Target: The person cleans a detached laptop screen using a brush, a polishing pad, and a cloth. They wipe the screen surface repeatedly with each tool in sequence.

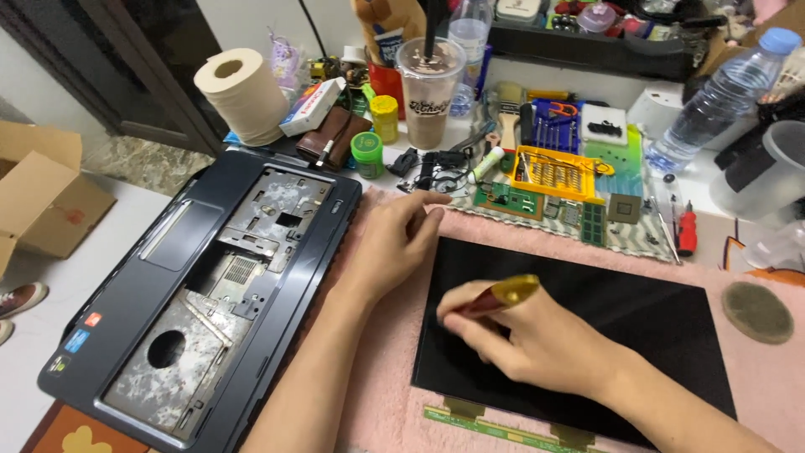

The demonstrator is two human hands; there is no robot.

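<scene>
Pressure is the risk: the right hand [537, 344], closed around a red-and-gold tool [496, 298], works on the black screen panel [620, 323] lying beside the laptop shell [210, 277], while the left hand [394, 243], loosely curled and empty, steadies its corner, so a slip could scratch or crack it.

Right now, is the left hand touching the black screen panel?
Apart. The head view shows the left hand resting on the pink mat, a strip of mat visible between it and the black screen panel.
</scene>
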